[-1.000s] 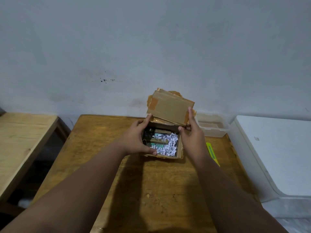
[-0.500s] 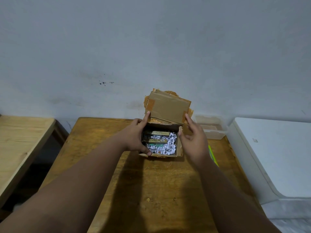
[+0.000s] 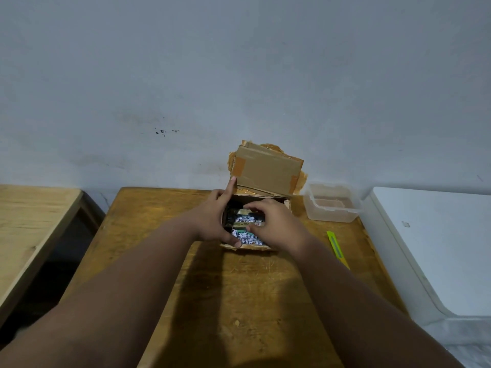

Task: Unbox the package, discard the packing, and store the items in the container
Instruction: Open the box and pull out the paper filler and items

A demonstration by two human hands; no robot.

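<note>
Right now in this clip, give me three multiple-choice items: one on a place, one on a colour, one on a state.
1. Where is the clear plastic container?
A. right of the cardboard box
B. on the left table
C. inside the box

2. What colour is the utility knife?
A. red
B. yellow-green
C. black

3. How is the box lid?
A. taped shut
B. raised open
C. torn off, lying flat

Answers: 1 A, it sits on the table beside the cardboard box, to its right. 2 B, its handle shows bright yellow-green. 3 B, the lid stands up behind while the right hand reaches inside.
</note>
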